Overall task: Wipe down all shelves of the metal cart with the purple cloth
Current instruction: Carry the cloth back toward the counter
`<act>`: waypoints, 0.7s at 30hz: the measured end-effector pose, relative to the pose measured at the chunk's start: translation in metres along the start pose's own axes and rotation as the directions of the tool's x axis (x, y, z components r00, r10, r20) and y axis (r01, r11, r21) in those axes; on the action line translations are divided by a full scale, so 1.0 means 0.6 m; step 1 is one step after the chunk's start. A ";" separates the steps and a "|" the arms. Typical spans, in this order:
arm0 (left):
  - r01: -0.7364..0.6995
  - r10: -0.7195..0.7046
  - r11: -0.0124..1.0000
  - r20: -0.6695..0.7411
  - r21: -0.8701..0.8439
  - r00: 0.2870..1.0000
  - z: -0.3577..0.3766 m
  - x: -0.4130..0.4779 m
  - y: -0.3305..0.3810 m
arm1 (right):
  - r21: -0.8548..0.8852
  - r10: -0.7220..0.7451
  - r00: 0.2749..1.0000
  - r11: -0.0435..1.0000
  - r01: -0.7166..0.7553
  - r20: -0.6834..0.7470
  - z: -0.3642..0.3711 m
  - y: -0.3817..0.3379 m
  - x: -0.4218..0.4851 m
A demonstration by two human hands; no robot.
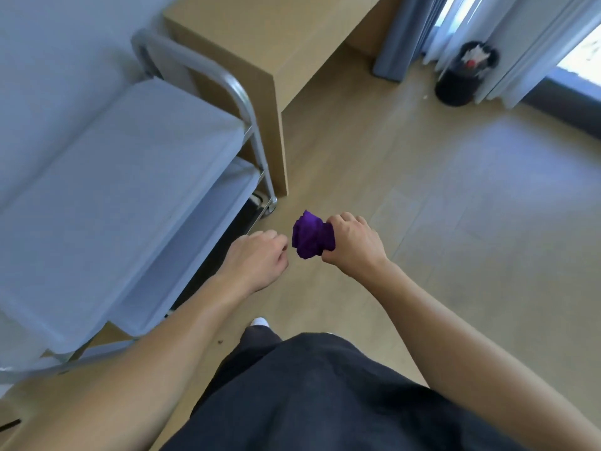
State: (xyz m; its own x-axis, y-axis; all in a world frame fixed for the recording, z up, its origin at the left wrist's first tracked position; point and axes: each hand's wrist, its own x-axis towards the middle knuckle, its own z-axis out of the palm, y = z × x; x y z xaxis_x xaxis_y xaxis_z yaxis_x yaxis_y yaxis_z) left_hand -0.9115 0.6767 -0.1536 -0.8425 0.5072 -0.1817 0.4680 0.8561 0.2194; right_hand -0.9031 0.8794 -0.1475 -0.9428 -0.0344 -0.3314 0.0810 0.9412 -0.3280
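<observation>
The metal cart [107, 177] stands at the left, its bare top shelf tilted in my view and a lower shelf [208, 216] showing beneath it. A curved tube handle [227, 83] rises at its far end. My right hand [353, 244] grips the bunched purple cloth [310, 237] in mid-air over the floor, to the right of the cart. My left hand [257, 258] hovers just left of the cloth with its fingers curled and nothing in it, apart from the cart's edge.
A wooden desk [260, 37] stands behind the cart against the wall. A black bin [461, 76] sits by the curtains [520, 43] at the far right. Wooden floor [455, 206] spreads to the right. My dark trousers and a white shoe [260, 321] are below.
</observation>
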 end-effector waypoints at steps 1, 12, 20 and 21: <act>-0.009 0.009 1.000 -0.008 -0.001 1.000 -0.007 0.022 -0.001 | 0.003 0.007 1.000 1.000 -0.007 -0.008 -0.011 0.005 0.017; -0.033 0.033 0.999 -0.105 0.002 0.994 -0.134 0.318 -0.140 | -0.015 0.059 0.990 0.998 -0.062 -0.126 -0.163 -0.037 0.316; 0.017 -0.017 1.000 -0.163 0.002 0.987 -0.244 0.472 -0.256 | -0.100 -0.061 0.984 0.994 0.045 -0.166 -0.264 -0.107 0.538; 0.028 -0.027 1.000 -0.172 0.008 0.985 -0.250 0.487 -0.268 | -0.121 -0.088 0.983 0.990 0.069 -0.160 -0.275 -0.115 0.569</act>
State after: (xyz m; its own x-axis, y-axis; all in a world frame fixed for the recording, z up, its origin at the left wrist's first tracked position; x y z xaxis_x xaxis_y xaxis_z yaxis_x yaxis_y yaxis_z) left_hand -1.2729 0.6725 -0.0981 -0.8880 0.4594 -0.0196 0.4460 0.8709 0.2066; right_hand -1.2841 0.8582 -0.0924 -0.9858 -0.0631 -0.1559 -0.0241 0.9703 -0.2405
